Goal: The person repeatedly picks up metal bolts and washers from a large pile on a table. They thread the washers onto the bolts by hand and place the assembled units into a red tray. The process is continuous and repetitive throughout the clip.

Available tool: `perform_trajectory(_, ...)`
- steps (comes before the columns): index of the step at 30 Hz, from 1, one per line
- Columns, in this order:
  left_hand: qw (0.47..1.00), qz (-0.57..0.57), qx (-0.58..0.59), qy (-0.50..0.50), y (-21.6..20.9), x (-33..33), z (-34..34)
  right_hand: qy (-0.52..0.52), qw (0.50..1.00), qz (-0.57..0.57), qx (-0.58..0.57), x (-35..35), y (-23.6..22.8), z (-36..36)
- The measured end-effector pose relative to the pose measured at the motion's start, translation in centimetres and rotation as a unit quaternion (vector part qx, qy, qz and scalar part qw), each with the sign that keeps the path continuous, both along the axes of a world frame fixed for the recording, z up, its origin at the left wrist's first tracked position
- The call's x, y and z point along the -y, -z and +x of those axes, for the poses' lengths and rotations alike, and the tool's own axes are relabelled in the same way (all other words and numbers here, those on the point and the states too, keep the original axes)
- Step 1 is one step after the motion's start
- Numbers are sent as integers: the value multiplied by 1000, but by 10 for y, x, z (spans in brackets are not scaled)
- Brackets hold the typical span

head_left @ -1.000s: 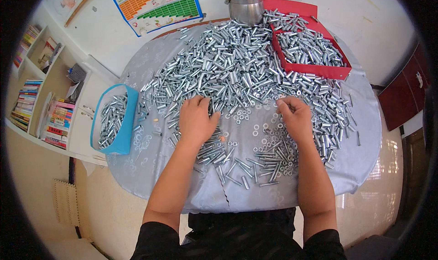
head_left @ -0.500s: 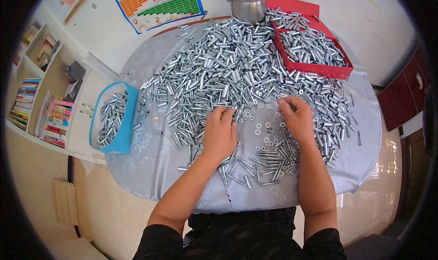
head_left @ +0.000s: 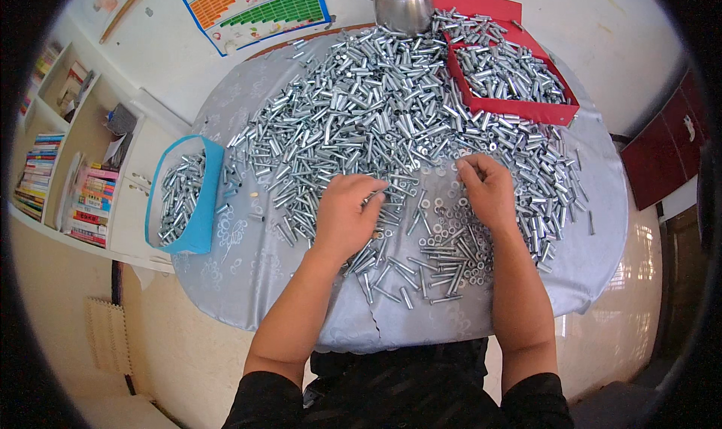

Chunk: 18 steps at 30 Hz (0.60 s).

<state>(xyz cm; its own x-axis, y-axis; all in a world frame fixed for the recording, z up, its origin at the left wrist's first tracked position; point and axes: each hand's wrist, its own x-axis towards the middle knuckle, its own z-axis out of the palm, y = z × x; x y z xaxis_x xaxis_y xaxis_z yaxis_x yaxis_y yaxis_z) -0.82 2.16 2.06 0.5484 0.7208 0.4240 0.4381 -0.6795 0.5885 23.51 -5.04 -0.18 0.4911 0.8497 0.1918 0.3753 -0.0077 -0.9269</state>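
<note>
A large heap of silvery bolts and metal sleeves point(head_left: 361, 106) covers much of the table. My left hand point(head_left: 346, 212) is over the heap's near edge, fingers curled toward the thumb. Whatever lies between those fingertips is too small to make out. To its right, my right hand point(head_left: 490, 194) pinches thumb and forefinger together beside some loose washers point(head_left: 444, 217); its fingertips hide what they hold, if anything. Between my forearms lies a smaller group of long bolts point(head_left: 447, 267), with more washers and nuts mixed in.
A blue fabric bin point(head_left: 197, 230) of metal parts stands at the left. At the back right sits a red box point(head_left: 526, 113) filled with similar parts, near a steel pot point(head_left: 403, 8). Grey cloth point(head_left: 248, 294) covers the round table. A bookshelf point(head_left: 56, 158) stands farther left.
My left hand has shifted a little left, away from my right hand. A bolt now shows between the hands, beside the washers. My right hand stays nearly in place.
</note>
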Motion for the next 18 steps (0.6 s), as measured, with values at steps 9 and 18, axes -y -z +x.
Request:
perform_trajectory(9, 971, 144, -146, 124, 4, 25, 32, 22, 1000, 11, 1, 1, -6, -1)
perform_trajectory(18, 991, 54, -60, 109, 16, 20, 34, 68, 997, 7, -19, 1, -10, 6)
